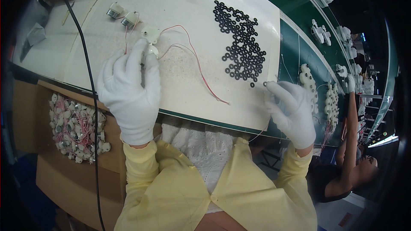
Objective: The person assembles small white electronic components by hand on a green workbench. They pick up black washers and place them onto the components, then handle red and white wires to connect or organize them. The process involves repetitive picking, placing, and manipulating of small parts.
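My left hand (129, 83), in a white glove, is closed with its fingertips on a small white motor with a plastic housing (150, 34). Thin red and pale wires (195, 55) run from that motor across the white tabletop. Beyond the hand lie two more small motors (122, 14) with metal cans and whitish housings. At the tabletop's right edge my right hand (293, 107), also gloved, pinches a small black ring (265, 84) at its fingertips. Many similar black rings (244, 42) lie spread in a patch just beyond it.
A cardboard box (47, 145) holds a heap of white motors (77, 128) with red wires at lower left. A black cable (87, 68) hangs along the left. White parts in rows (332, 102) lie on the green surface at right. A co-worker (342, 171) sits at far right.
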Action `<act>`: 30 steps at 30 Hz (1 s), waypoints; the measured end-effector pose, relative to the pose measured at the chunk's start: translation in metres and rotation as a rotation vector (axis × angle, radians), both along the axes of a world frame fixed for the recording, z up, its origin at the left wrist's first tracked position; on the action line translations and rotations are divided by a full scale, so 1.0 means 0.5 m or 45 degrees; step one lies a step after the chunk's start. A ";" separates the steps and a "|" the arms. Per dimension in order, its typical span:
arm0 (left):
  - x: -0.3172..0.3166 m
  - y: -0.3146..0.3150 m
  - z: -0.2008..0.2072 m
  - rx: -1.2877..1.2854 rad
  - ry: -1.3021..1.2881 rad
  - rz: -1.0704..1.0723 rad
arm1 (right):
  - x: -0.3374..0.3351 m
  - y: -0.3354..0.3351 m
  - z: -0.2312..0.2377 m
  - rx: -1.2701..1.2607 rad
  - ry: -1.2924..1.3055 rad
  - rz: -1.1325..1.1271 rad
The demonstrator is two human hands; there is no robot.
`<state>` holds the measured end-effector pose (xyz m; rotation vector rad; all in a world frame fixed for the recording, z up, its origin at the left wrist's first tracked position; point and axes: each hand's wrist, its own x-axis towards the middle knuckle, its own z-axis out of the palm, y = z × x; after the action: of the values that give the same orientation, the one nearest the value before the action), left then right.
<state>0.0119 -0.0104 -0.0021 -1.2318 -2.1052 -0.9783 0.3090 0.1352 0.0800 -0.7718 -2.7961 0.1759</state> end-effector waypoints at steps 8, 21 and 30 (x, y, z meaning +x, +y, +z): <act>-0.001 0.003 -0.008 0.041 -0.016 0.020 | -0.019 0.014 -0.012 0.115 -0.037 0.084; 0.000 -0.001 0.001 -0.022 -0.019 -0.013 | 0.003 0.010 0.017 -0.022 -0.068 -0.259; -0.003 0.003 -0.007 0.024 -0.008 0.001 | 0.027 0.030 -0.040 -0.955 0.495 -0.562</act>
<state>0.0104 -0.0090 -0.0058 -1.2197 -2.0967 -1.0006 0.3227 0.1501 0.0598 -1.3094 -2.0937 1.1813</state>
